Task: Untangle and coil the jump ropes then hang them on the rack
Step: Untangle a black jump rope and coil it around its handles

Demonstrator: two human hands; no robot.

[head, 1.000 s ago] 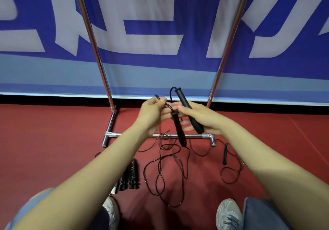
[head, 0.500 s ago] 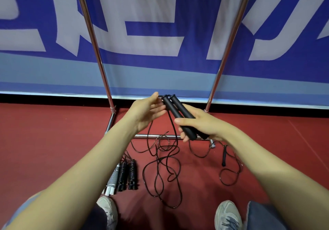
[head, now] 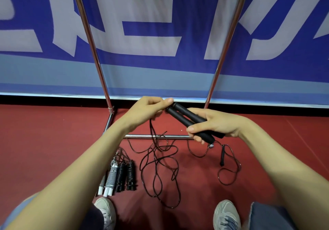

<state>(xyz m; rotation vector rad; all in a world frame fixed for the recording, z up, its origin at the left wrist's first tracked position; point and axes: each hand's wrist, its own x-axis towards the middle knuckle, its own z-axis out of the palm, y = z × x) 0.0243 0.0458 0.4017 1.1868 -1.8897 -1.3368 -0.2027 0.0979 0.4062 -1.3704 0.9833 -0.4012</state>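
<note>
The right hand (head: 215, 124) is clamped round two black handles (head: 185, 118), which lie side by side and slant from its palm up and to the left, over the red floor (head: 44, 140). The left hand (head: 147, 110) meets the far ends of those handles. Its fingers are curled in on the thin black cord (head: 158, 162) where it leaves the handles, and its thumb lies across the tip of the upper one. From the left hand the cord drops straight down, crosses the rack's low bar (head: 142, 136) and spreads in loose, overlapping loops on the floor between the person's two shoes (head: 226, 213).

The rack (head: 92, 44) stands just beyond the hands. Its two chrome uprights rise and lean outward in front of a blue and white banner (head: 160, 33).

Left of the loose loops, near the left forearm, lie three wound ropes (head: 122, 176) side by side, one with white handles and two black. To the right, under the right wrist, a single black handle (head: 222, 155) lies on the floor with its own cord curling in a loop beside it.
</note>
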